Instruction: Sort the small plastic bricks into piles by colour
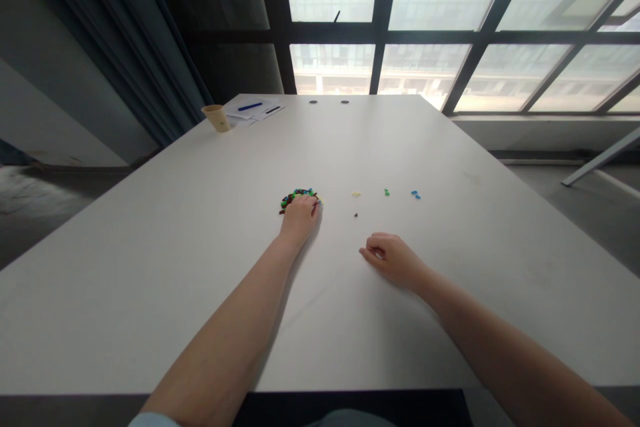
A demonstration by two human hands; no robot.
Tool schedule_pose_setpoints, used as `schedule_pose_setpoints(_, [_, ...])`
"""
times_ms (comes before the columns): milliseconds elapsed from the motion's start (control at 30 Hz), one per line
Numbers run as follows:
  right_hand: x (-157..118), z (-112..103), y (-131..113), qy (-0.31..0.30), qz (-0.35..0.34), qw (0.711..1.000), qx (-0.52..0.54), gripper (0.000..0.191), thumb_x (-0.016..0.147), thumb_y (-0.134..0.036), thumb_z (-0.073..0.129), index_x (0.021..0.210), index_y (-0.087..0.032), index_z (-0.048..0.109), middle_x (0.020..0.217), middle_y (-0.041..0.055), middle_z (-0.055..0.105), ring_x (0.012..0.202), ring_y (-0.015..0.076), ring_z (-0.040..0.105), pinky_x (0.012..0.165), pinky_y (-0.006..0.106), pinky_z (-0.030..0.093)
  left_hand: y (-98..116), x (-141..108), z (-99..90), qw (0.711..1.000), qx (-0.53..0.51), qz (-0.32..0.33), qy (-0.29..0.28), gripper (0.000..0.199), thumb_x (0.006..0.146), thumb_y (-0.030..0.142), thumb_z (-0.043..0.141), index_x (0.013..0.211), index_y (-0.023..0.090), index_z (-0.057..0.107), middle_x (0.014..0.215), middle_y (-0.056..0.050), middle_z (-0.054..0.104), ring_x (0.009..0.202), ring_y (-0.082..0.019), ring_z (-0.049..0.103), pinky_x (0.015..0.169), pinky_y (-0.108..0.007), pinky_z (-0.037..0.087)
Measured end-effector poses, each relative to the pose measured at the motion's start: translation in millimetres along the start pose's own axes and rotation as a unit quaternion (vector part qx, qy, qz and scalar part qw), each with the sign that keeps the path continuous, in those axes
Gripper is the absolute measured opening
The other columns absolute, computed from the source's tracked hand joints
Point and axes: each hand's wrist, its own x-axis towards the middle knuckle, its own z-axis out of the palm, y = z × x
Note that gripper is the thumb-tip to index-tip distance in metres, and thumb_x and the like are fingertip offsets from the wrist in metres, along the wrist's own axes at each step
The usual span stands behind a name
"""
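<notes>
A heap of small multicoloured plastic pieces [295, 199] lies near the middle of the white table [210, 267], in green, blue, dark red and yellow. My left hand [300, 219] rests on its near side, fingertips among the pieces and covering part of the heap. Whether those fingers hold a piece is hidden. To the right, my right hand [390, 259] lies curled on the tabletop, touching nothing visible but the surface. Ahead of it sit a yellow piece [356, 194], a green piece [387, 192], a blue piece [415, 194] and a dark piece [356, 214], all apart from each other.
A tan paper cup [216, 117] stands at the far left corner of the table, next to papers [255, 110] with a blue pen [250, 106] on them. Two small dark holes mark the far edge. Large windows lie beyond, with a curtain at left.
</notes>
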Motion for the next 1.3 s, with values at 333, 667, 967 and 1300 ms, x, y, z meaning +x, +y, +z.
schedule_pose_setpoints(333, [-1.0, -0.7, -0.3, -0.004, -0.001, 1.0, 0.002, 0.029, 0.081, -0.026, 0.046, 0.055, -0.019, 0.035, 0.057, -0.0025, 0.041, 0.055, 0.0094, 0.036, 0.055, 0.024, 0.025, 2.2, 0.6, 1.1, 0.991, -0.121, -0.051, 0.033, 0.007, 0.068, 0.02, 0.049, 0.062, 0.018, 0.052, 0.068, -0.005, 0.058, 0.068, -0.017, 0.052, 0.068, -0.029, 0.039])
schedule_pose_setpoints(667, [-1.1, -0.1, 0.9, -0.003, -0.006, 1.0, 0.0, 0.029, 0.081, -0.026, 0.047, 0.055, -0.018, 0.036, 0.057, -0.0029, 0.041, 0.055, 0.0088, 0.037, 0.055, 0.023, 0.025, 3.1, -2.6, 1.3, 0.99, -0.138, -0.031, 0.009, 0.003, 0.066, 0.016, 0.05, 0.064, 0.018, 0.051, 0.064, -0.001, 0.056, 0.063, -0.014, 0.049, 0.061, -0.026, 0.037])
schedule_pose_setpoints(967, [-1.2, 0.1, 0.2, -0.002, -0.005, 1.0, 0.001, 0.029, 0.081, -0.026, 0.047, 0.054, -0.018, 0.037, 0.057, -0.0028, 0.041, 0.055, 0.0087, 0.036, 0.055, 0.023, 0.025, 10.8, -3.5, -2.1, 0.969, -0.243, -0.004, 0.029, 0.011, 0.071, 0.024, 0.061, 0.079, 0.018, 0.066, 0.075, -0.002, 0.065, 0.066, -0.013, 0.053, 0.064, -0.027, 0.04])
schedule_pose_setpoints(1300, [-1.4, -1.1, -0.4, 0.01, -0.009, 1.0, 0.003, 0.029, 0.079, -0.024, 0.049, 0.054, -0.018, 0.036, 0.056, -0.0034, 0.04, 0.055, 0.0086, 0.036, 0.055, 0.023, 0.026, 65.5, -26.3, -39.2, 0.854, -0.508, 0.084, 0.079, 0.008, 0.067, 0.02, 0.069, 0.075, 0.022, 0.07, 0.074, -0.002, 0.064, 0.07, -0.011, 0.056, 0.061, -0.023, 0.044])
